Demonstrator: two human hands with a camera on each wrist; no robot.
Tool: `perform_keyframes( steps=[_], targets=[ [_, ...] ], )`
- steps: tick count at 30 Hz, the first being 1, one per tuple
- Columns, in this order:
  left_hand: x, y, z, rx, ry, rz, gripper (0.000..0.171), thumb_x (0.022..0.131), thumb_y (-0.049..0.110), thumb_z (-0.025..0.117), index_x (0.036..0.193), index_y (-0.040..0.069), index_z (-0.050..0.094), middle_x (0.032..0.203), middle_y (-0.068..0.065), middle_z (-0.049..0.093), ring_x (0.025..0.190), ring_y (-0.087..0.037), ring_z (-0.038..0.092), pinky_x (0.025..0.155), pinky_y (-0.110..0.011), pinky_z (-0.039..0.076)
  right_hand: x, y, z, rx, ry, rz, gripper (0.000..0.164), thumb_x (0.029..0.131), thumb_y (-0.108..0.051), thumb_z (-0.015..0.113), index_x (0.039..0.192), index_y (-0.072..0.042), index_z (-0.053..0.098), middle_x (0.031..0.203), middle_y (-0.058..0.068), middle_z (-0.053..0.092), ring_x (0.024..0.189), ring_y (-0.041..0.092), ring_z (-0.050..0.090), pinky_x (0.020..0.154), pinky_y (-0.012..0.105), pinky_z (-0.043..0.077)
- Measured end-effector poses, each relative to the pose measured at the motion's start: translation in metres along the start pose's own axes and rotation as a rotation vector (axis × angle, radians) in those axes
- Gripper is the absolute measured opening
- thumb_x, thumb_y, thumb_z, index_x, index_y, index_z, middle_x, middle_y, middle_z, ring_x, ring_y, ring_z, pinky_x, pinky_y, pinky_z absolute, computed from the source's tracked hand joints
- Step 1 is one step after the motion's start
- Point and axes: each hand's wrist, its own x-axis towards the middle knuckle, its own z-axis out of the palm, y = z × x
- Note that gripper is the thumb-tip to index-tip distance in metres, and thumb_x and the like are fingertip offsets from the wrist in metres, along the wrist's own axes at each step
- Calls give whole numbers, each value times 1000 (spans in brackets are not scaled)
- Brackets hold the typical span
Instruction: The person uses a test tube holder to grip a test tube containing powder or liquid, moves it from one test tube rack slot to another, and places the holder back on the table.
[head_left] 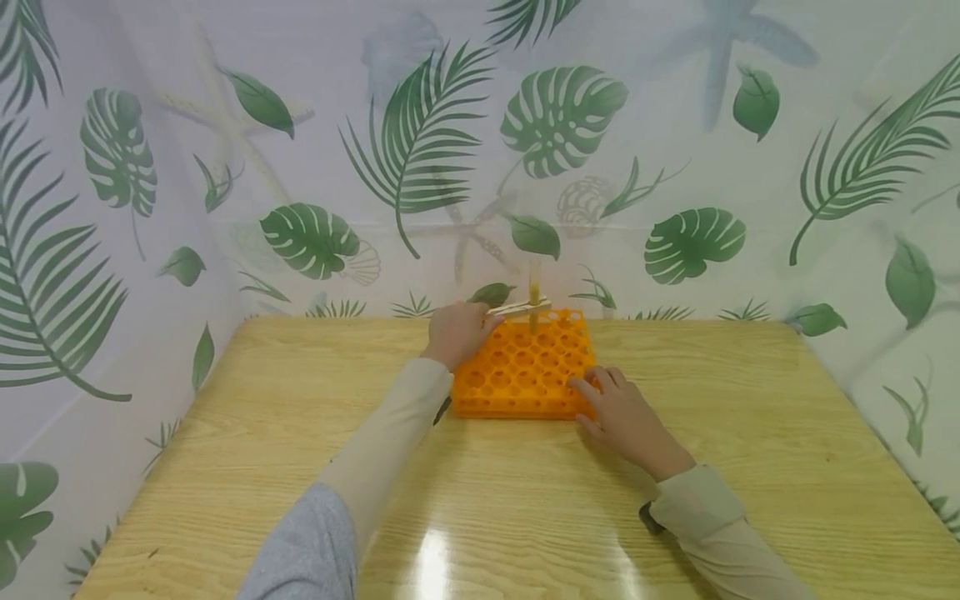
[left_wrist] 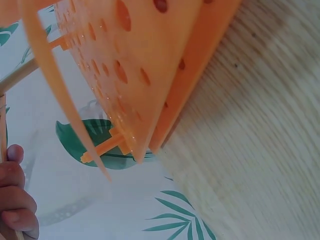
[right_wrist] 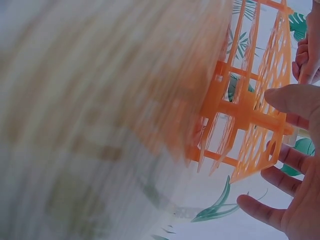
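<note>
My left hand (head_left: 456,333) grips a wooden test tube clamp (head_left: 517,308) by its near end, fingers curled round it in the left wrist view. The clamp's far end holds an upright test tube (head_left: 534,287) with yellowish contents. Below is an orange test tube rack (head_left: 517,410), its top full of round holes; the tube's lower end overlaps the rack's back rows in the head view. At the rack's near right corner, my right hand (head_left: 626,421) touches the edge with loosely spread fingers. In the right wrist view the thumb (right_wrist: 290,97) lies against the rack's end.
The rack stands on a light wooden table (head_left: 510,500), toward its back edge. Right behind the table hangs a white cloth (head_left: 465,275) printed with green leaves, which also closes off both sides.
</note>
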Motion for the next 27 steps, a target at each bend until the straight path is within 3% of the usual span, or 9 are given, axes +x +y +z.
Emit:
perform_keyframes(
  steps=[18, 27],
  targets=[
    [-1, 1, -8, -14, -5, -2, 43, 96, 48, 45, 81, 13, 64, 53, 2, 43, 46, -13, 43, 41, -25, 30, 0, -1, -1, 1, -26, 16, 50, 78, -24, 77, 121, -8, 57, 110, 16, 53, 101, 33, 51, 75, 44, 48],
    [-2, -2, -8, -26, 26, 11, 43, 95, 49, 47, 74, 13, 59, 53, 3, 42, 47, -13, 44, 41, -26, 31, 1, -2, -3, -8, -16, 11, 50, 78, -25, 77, 120, -9, 57, 109, 16, 54, 99, 33, 52, 74, 43, 49]
  ],
)
